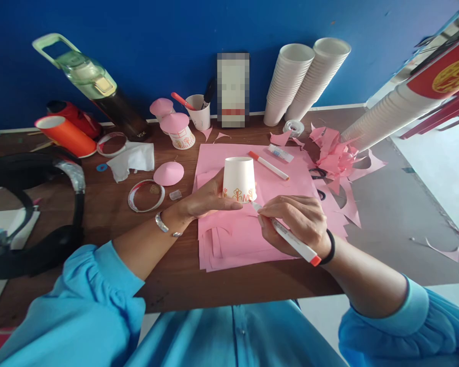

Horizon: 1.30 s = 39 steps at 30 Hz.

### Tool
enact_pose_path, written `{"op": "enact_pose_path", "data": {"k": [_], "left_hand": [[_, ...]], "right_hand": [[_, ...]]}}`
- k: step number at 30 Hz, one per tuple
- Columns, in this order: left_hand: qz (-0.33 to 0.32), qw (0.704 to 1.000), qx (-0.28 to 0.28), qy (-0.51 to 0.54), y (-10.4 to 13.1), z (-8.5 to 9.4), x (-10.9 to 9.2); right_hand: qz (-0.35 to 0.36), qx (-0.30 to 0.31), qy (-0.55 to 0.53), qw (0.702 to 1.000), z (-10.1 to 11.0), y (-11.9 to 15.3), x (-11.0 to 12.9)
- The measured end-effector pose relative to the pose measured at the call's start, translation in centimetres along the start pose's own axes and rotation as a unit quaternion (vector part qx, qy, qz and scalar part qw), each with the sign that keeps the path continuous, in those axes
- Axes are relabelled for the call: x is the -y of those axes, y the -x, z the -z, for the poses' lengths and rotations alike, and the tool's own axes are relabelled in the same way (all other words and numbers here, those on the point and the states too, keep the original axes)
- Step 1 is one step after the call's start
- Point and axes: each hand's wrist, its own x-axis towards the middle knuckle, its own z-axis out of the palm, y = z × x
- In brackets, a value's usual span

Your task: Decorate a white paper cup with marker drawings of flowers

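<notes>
My left hand [210,196] is closed round the side of a white paper cup [239,173], held over a pile of pink paper [245,244]. Orange flowers and red zigzag marks run along the cup's lower edge. In my right hand [294,221] is a white marker [294,242] with a red end; its tip meets the cup near that edge. Behind the cup, an orange-capped marker [268,165] and a small clear glue tube [280,153] lie on the paper. A pink paper cone [169,174] rests on the table to the left.
Decorated cups with pink cone tops [181,135], a cup of pens [199,114], a phone [232,92] and stacked paper cups [288,84] stand along the blue wall. Tape rings [129,204], a bottle [115,102] and headphones [76,204] are left. Pink scraps [332,150] and scissors [318,174] lie right.
</notes>
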Motion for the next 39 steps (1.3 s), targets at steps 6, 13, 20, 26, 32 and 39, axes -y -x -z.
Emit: {"op": "enact_pose_path", "data": {"k": [6,13,20,26,32,39], "left_hand": [[-0.002,1.0,0.0,0.008,-0.19,0.07,0.24],[0.003,1.0,-0.001,0.002,-0.16,0.06,0.21],[0.007,1.0,0.0,0.011,-0.21,0.07,0.26],[0.012,1.0,-0.011,0.025,-0.2,0.19,0.61],[0.004,0.999,-0.01,0.031,-0.12,0.25,0.91],[0.0,1.0,-0.009,0.013,-0.06,0.23,0.78]], "right_hand": [[0.003,-0.011,0.0,1.0,0.07,-0.01,0.1],[0.012,-0.024,-0.007,1.0,0.05,-0.02,0.3],[0.016,-0.028,-0.006,0.999,-0.06,0.03,0.22],[0.016,-0.021,-0.01,1.0,0.05,0.1,0.28],[0.02,-0.022,-0.01,0.999,0.02,0.11,0.23],[0.024,-0.025,-0.007,0.999,-0.21,0.24,0.21]]}}
